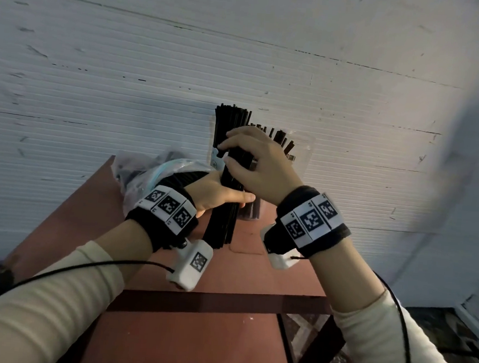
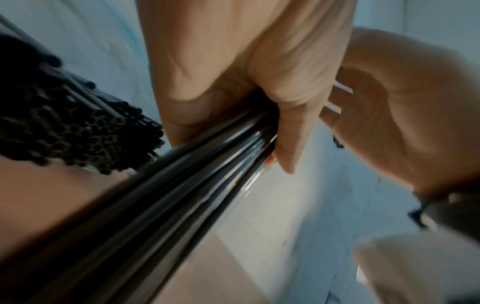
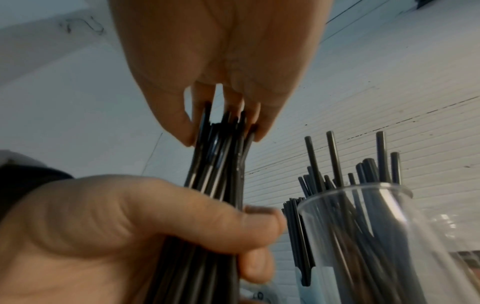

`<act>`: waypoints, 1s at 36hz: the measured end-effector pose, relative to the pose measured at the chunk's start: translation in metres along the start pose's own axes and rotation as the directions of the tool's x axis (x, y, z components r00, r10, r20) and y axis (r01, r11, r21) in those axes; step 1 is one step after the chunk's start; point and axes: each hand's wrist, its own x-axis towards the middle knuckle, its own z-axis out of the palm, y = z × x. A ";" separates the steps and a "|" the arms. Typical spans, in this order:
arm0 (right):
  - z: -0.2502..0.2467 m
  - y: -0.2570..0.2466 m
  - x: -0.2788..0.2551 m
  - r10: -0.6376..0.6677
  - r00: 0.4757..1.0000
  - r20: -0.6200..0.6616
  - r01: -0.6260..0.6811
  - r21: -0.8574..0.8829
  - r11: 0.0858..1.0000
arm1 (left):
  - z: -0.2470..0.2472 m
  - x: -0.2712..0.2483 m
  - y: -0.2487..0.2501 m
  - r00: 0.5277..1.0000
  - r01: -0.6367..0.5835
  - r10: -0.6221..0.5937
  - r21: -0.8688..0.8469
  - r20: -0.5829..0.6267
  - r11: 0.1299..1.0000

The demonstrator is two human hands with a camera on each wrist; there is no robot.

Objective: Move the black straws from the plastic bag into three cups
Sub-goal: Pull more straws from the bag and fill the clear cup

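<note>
The right hand's fingertips (image 3: 187, 131) are curled down onto the top ends of a bundle of black straws (image 1: 224, 208), thumb on one side and the other fingers on the far side, pinching a portion of the tips together. Lower on the same bundle the left hand (image 1: 217, 194) is wrapped round the shafts, its thumb (image 3: 221, 218) laid across the front and the fingers closed behind, so the bundle stands nearly upright above the reddish-brown tabletop (image 1: 219, 351). The right hand (image 1: 259, 165) seems to be separating or squaring off a share of straws while the left steadies the rest. Just behind the hands, toward the far edge of the tabletop, stands a clear cup (image 3: 376, 236) already holding loose straws, with another packed cup (image 1: 231, 123) beside it; a third cup cannot be made out. The plastic bag (image 1: 147, 171) lies crumpled at the far left corner with more straws (image 2: 64, 127) in it. The step in hand looks like portioning the held bundle; the next move likely calls for lifting the pinched share clear without dragging its neighbours, then lowering it end-first into a cup mouth.
</note>
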 end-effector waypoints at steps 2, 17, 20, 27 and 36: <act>0.004 0.000 -0.001 0.016 0.999 -0.051 -0.016 0.002 1.000 | 0.000 0.000 -0.007 1.000 0.013 -0.013 0.014 -0.008 1.000; 0.003 -0.001 0.001 -0.010 1.000 -0.023 0.009 -0.022 1.000 | -0.008 0.004 -0.024 0.995 0.096 -0.096 0.013 0.040 0.995; 0.000 -0.004 0.000 -0.010 1.000 -0.008 0.010 -0.016 1.000 | -0.005 0.003 -0.020 0.993 0.118 -0.119 0.035 0.008 0.992; -0.029 -0.014 -0.001 0.029 0.990 -0.138 -0.030 -0.004 1.000 | -0.010 -0.008 0.002 0.999 -0.037 0.037 0.003 0.021 0.999; -0.038 -0.016 -0.024 0.190 0.927 0.324 -0.245 0.139 0.960 | -0.006 -0.033 0.037 0.910 -0.162 0.096 0.132 0.404 0.978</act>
